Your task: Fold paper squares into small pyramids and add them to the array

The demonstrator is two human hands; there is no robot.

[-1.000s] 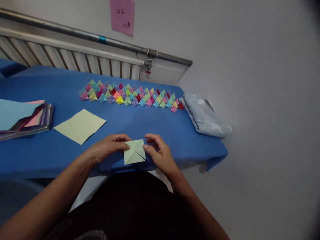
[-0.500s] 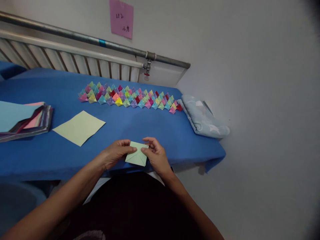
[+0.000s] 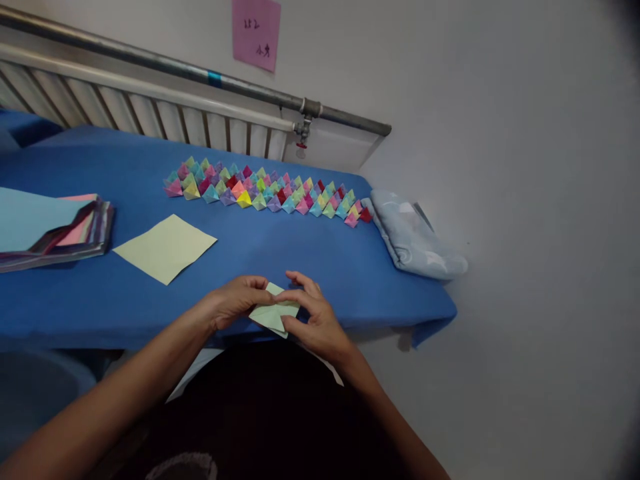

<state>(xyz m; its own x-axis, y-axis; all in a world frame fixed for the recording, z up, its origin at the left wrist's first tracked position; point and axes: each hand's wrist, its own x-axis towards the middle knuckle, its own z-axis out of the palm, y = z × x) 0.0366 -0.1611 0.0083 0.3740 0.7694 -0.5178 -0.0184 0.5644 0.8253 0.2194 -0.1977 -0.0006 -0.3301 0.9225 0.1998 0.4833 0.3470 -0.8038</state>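
A small folded sheet of pale green paper (image 3: 273,317) is held between my two hands near the front edge of the table, with crease lines across its face. My left hand (image 3: 241,300) pinches its left side, thumb on top. At its right side, my right hand (image 3: 314,313) has the thumb low on the paper and the index finger across its upper part; another finger is raised. Farther left lies an unfolded pale yellow-green sheet (image 3: 167,248). Behind, rows of folded paper pieces (image 3: 265,190) in many colours stand close together.
A stack of coloured paper (image 3: 40,220) lies at the left on the blue cloth (image 3: 240,243). A folded light-blue fabric bundle (image 3: 417,233) sits at the right end by the wall. Behind the table run a radiator (image 3: 165,120) and a metal pipe (image 3: 165,63). A pink note (image 3: 256,33) hangs above.
My right index finger has moved onto the paper's upper part and the thumb lower. The folded paper has turned and its flap looks shifted. The whole view has shifted slightly.
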